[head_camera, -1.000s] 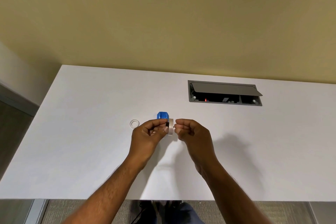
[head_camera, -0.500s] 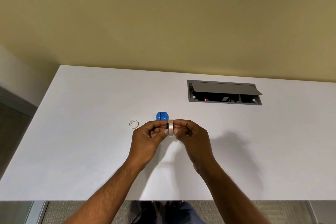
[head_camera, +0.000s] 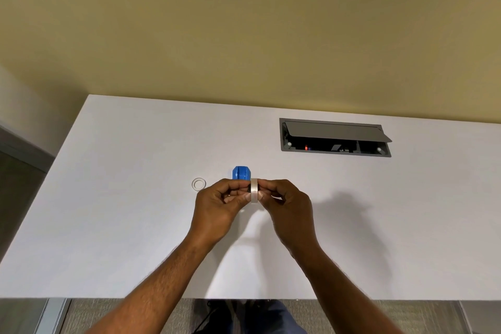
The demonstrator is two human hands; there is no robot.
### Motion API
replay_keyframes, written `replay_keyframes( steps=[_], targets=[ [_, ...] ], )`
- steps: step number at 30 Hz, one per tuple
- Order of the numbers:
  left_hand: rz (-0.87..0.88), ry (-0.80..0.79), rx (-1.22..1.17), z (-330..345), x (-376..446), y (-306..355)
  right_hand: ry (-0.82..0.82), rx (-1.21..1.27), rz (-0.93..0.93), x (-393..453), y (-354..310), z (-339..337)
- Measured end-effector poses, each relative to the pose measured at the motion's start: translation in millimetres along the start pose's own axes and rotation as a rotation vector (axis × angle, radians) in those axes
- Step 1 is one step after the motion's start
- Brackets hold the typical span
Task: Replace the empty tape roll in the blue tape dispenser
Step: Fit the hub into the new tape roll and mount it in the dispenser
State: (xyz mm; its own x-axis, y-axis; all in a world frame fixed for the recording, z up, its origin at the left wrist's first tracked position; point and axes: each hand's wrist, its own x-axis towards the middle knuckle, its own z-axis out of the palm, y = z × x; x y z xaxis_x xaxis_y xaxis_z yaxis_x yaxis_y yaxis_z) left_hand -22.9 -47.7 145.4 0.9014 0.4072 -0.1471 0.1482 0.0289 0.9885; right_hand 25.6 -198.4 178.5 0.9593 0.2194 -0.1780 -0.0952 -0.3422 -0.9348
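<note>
A new roll of clear tape (head_camera: pixel 254 190) stands on edge between both hands, a little above the white table (head_camera: pixel 122 211). My left hand (head_camera: pixel 221 205) pinches it from the left, with a small black piece showing at its fingertips. My right hand (head_camera: pixel 287 205) pinches it from the right. The blue tape dispenser (head_camera: pixel 241 173) sits on the table just behind my left fingers. An empty clear tape core (head_camera: pixel 198 184) lies flat to the dispenser's left.
A grey cable box (head_camera: pixel 335 138) with its lid tilted open is set into the table at the back right. A yellow wall rises behind the table. The table's front edge is near my forearms, with carpet below.
My right hand has closed in from the right and taken hold of the tape roll, which now shows fully on edge between both hands. The dispenser and empty core have not moved.
</note>
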Motion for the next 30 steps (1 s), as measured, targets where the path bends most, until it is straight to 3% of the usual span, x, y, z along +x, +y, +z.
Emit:
replay_keyframes(
  steps=[13, 25, 30],
  targets=[
    [-0.076, 0.029, 0.038, 8, 6, -12, 0.022, 0.023, 0.048, 9, 18, 10],
    [-0.151, 0.047, 0.125, -1, 18, -38, -0.125, -0.037, 0.081, 23, 39, 20],
    [-0.197, -0.01, 0.123, -7, 21, -50, -0.224, -0.076, -0.002, 29, 51, 24]
  ],
)
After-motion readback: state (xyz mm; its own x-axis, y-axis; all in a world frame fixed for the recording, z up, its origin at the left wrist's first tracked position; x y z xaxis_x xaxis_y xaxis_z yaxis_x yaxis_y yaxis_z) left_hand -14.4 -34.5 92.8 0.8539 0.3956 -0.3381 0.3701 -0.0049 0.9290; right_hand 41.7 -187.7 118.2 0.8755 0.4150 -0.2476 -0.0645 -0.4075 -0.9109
